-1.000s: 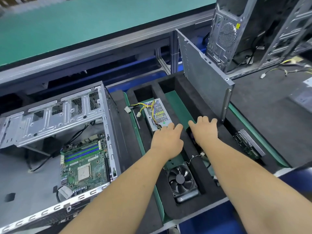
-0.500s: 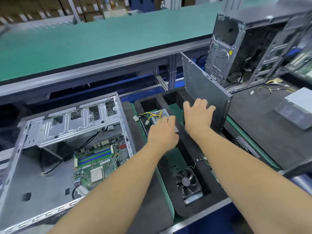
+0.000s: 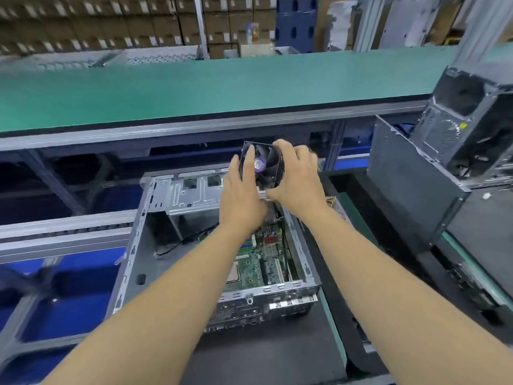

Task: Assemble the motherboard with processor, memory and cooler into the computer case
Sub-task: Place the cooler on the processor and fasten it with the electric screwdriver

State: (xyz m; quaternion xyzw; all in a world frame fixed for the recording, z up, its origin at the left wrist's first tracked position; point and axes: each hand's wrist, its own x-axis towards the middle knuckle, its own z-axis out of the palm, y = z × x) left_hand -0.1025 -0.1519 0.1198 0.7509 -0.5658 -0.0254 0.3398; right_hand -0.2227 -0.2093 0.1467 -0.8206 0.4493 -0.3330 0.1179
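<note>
Both hands on the cooler [image 3: 262, 165], held in the air above the open computer case [image 3: 155, 207]: left grip [image 3: 241, 190] and right grip [image 3: 295, 180] curled round its fan frame. Motherboard [image 3: 258, 262] seated inside case.

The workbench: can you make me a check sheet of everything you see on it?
Surface: dark mat under the case; green belt behind.
Job's things: open case lying flat, motherboard inside; cooler held above it, fan facing the camera.
Clutter: foam tray to the right, a grey panel standing in it; second case far right.
Hands: left hand and right hand both hold the cooler.
Cables: black cable inside the case; coloured wires by the right wrist.
Surroundings: blurred stacked boxes at the back.
</note>
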